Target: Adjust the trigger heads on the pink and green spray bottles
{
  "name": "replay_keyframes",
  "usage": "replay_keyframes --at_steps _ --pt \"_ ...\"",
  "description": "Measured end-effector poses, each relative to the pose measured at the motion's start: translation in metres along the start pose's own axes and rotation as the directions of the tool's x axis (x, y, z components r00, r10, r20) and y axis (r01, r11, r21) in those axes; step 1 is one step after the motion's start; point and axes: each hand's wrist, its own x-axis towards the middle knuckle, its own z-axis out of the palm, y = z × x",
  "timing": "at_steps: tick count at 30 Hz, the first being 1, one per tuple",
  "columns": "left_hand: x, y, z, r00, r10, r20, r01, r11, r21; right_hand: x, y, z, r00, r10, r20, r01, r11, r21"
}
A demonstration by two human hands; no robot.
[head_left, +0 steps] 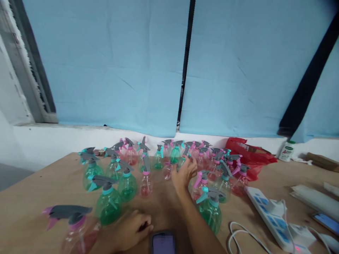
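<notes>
My right hand (184,173) reaches to the middle of the table, its fingers curled round the upper part of a spray bottle (182,162) with a grey head; the hand hides much of it. Beside that hand lies a small clear pink-tinted bottle (167,171). Curled on the table, my left hand (136,225) shows nothing in its fingers. Close to it stand a green spray bottle (108,206) and a pink one (81,236). Another green spray bottle (210,213) is right of my right forearm.
Several more pink and green spray bottles stand on the brown table (164,208) along the wall. A phone (162,242) lies at the front edge. On the right are a power strip (272,218) with cables, a red plastic bag (254,162) and a white bottle (286,151).
</notes>
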Motion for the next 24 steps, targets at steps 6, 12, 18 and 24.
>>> replay_keyframes --at_steps 6,12,18,24 --pt "0.0 0.0 -0.001 1.0 -0.002 -0.009 0.002 1.0 -0.01 -0.011 -0.016 -0.003 0.919 -0.378 0.109 0.348 0.91 0.224" --pt "0.003 -0.004 0.004 0.999 0.05 -0.016 -0.051 0.998 -0.033 -0.035 -0.01 0.034 0.906 -0.196 0.375 0.175 0.98 0.092" --pt "0.002 -0.002 0.001 0.998 0.065 -0.021 -0.066 0.996 -0.053 -0.041 -0.005 0.031 0.821 -0.232 0.521 0.313 0.947 -0.072" --pt "0.001 -0.002 0.002 0.999 0.041 -0.025 -0.042 0.998 -0.045 -0.033 -0.012 0.022 0.822 -0.217 0.526 0.339 0.93 -0.145"
